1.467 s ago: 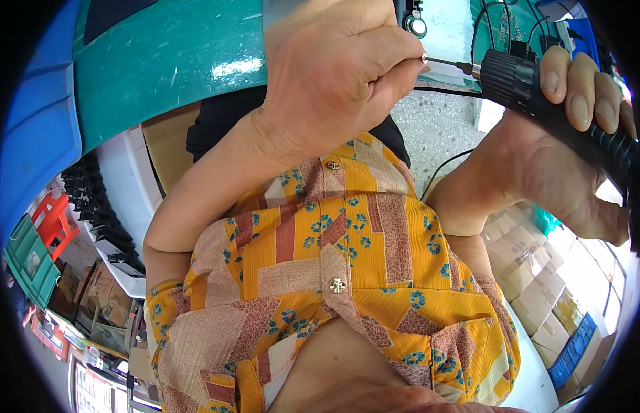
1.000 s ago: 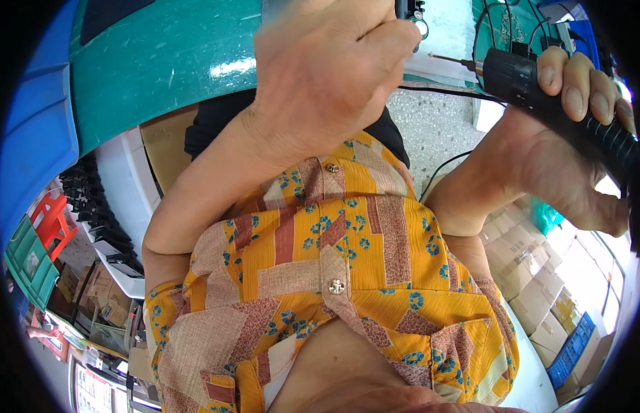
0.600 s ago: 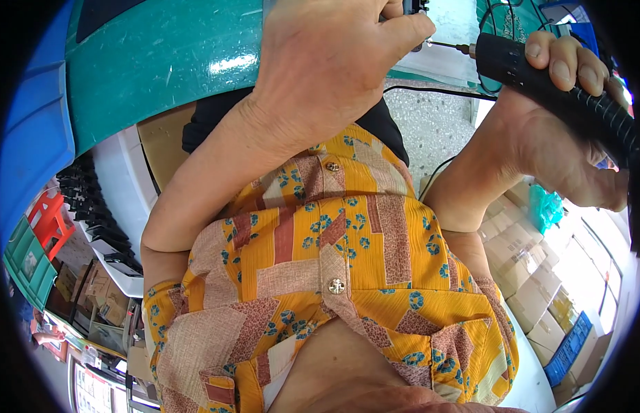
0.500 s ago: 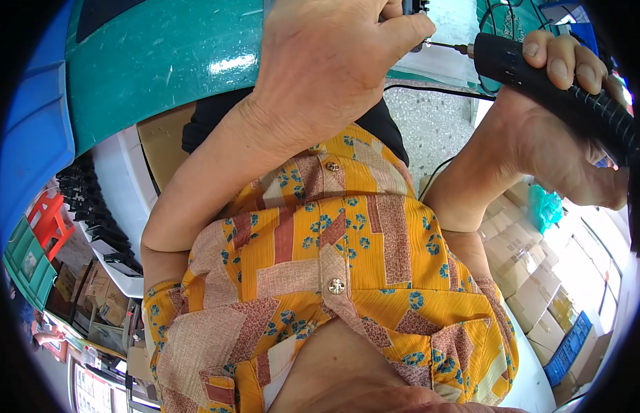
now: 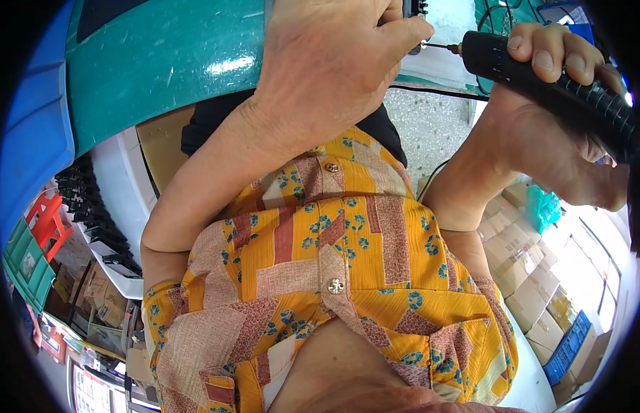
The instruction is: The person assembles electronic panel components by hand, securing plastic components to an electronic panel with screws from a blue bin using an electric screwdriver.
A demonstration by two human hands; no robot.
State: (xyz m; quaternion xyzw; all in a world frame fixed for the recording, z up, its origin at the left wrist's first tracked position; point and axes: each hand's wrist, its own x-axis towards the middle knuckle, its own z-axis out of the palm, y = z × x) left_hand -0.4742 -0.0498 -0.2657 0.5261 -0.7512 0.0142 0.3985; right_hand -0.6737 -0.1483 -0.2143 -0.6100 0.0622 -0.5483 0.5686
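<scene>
My right hand [image 5: 550, 103] wraps round a black electric screwdriver [image 5: 488, 56], which lies nearly level and points left. Its thin bit [image 5: 440, 46] reaches to a small silvery screw by my left fingertips. My left hand [image 5: 334, 55] is closed on a small black part [image 5: 413, 9] with a row of ridges along its edge. Most of that part is hidden behind the left hand and at the top of the view, so its full shape cannot be made out. Both hands are over the near edge of the green table.
The green table top [image 5: 162, 62] stretches left, with a blue bin [image 5: 34, 117] beside it. A whitish sheet [image 5: 451, 27] lies under the work, and black cables [image 5: 502, 14] run at the upper right. Cardboard boxes [image 5: 519, 268] are stacked at the right; black parts [image 5: 93, 206] fill a white tray at the left.
The screwdriver and my right hand have moved slightly left and the bit sits closer to my left fingertips. My left hand has barely moved.
</scene>
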